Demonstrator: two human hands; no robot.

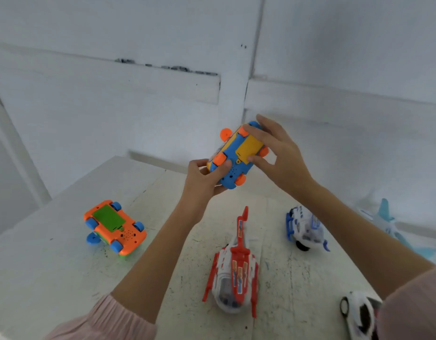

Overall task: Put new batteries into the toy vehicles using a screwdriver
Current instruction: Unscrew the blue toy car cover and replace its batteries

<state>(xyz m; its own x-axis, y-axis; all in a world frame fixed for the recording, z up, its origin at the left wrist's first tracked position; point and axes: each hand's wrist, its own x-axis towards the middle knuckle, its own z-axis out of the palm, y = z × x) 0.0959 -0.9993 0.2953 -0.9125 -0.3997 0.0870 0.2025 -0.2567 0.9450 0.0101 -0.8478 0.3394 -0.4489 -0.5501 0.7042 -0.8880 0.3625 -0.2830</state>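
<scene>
Both hands hold the blue toy car (233,159) up in the air above the far part of the white bench (65,253), its underside turned toward the camera so the yellow battery cover (249,148) and orange wheels show. The left hand (204,180) grips the car's near end from below, its fingers curled round the body and the thumb laid across the blue base beside one orange wheel. The right hand (278,153) grasps the far end, fingers bent over the top edge and the thumb pressed against the near edge of the yellow cover.

An orange toy car (115,228) lies upside down near the left edge of the bench, its green battery cover facing up. A red and white helicopter (234,271) lies near the middle of the near side, between the two forearms. A blue and white vehicle (305,228) sits toward the right, partly behind the right forearm. A white toy car (359,315) rests at the near right corner. A pale blue plane (386,219) lies at the right edge.
</scene>
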